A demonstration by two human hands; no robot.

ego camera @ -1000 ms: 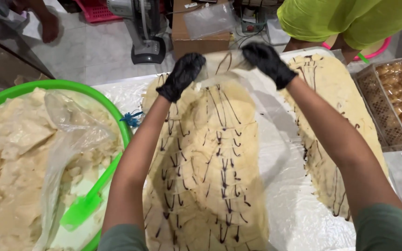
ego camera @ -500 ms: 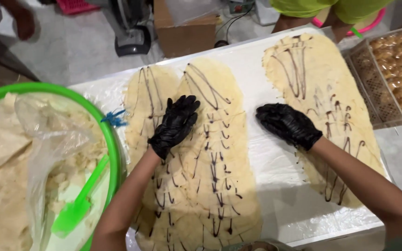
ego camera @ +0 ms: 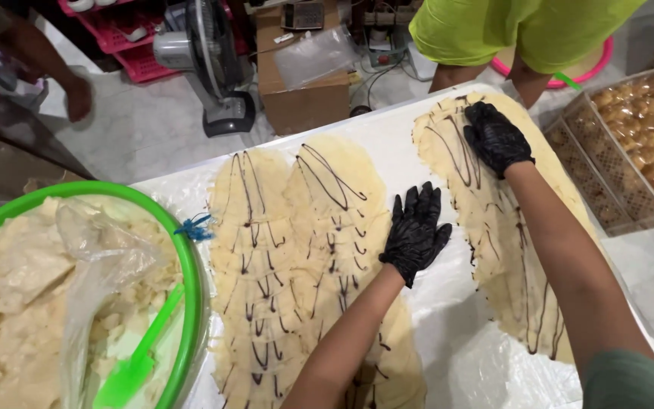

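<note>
Gloved hands flat on soft, chocolate-streaked dough sheets.
Left hand and right hand, at one o'clock, lie released, grasping nothing.

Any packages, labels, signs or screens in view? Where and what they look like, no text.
Cardboard box: on the floor beyond the table, brown, rectangular, clear plastic bag over it.
Calculator: on top of the box, small, dark, pale display.
Clear plastic trays: right edge, rectangular, holding golden-brown pastries.
Plastic bag: in the green tub, left, clear, crumpled.
No signs or labels discernible.
</note>
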